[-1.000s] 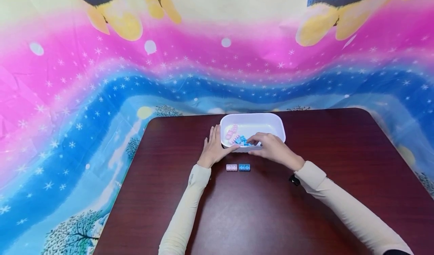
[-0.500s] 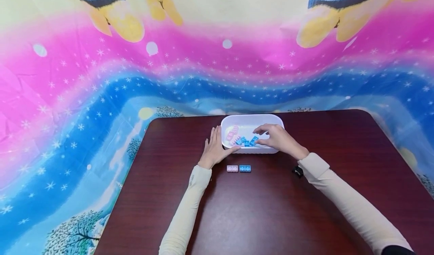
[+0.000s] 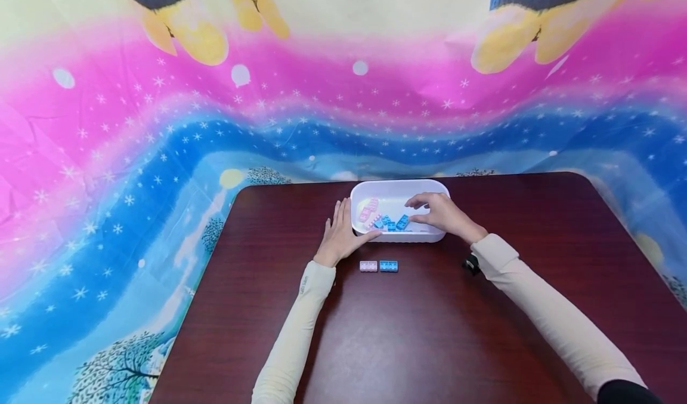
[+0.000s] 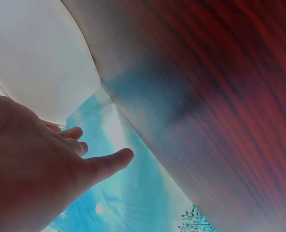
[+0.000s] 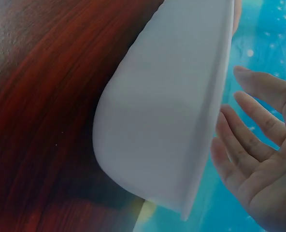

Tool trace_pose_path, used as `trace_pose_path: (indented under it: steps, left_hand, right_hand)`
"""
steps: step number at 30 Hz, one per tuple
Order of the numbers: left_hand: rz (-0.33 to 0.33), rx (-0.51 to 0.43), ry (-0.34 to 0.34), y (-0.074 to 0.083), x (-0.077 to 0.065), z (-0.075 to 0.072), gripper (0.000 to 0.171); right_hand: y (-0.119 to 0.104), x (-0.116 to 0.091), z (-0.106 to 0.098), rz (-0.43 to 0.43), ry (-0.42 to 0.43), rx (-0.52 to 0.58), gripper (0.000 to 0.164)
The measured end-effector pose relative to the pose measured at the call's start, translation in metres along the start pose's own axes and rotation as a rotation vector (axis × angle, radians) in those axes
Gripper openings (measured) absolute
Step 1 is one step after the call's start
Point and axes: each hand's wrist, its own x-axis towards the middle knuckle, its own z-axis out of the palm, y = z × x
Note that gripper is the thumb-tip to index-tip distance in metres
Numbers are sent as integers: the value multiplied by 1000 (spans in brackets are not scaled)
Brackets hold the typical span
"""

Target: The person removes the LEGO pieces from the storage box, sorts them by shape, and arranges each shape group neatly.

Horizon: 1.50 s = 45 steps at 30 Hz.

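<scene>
The bench point(image 3: 445, 320) looks like dark reddish wood, smooth and glossy with streaked grain, and the white tub point(image 3: 410, 237) like smooth plastic with a soft satin finish. The pink brick point(image 3: 368, 266) and blue brick point(image 3: 389, 266) seem moulded plastic with knobbed tops. The backdrop point(image 3: 333, 88) is lightly creased printed cloth, the cream sleeves point(image 3: 292, 332) matt fabric

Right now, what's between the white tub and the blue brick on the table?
Bare tabletop separates the white tub and blue brick in the head view.
</scene>
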Motion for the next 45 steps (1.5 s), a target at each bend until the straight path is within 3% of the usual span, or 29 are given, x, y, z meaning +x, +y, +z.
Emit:
trace_pose_path:
  steps: [16,33,45]
  left_hand:
    - [-9,18,-8,1,1,0,125]
    - [6,1,-3,-4,1,5,123]
    - [8,6,0,-4,2,3,123]
  right_hand:
    - [18,14,11,45,-40,3,29]
    - [27,22,26,149,-180,-10,34]
    - [31,28,31,116,-207,27,27]
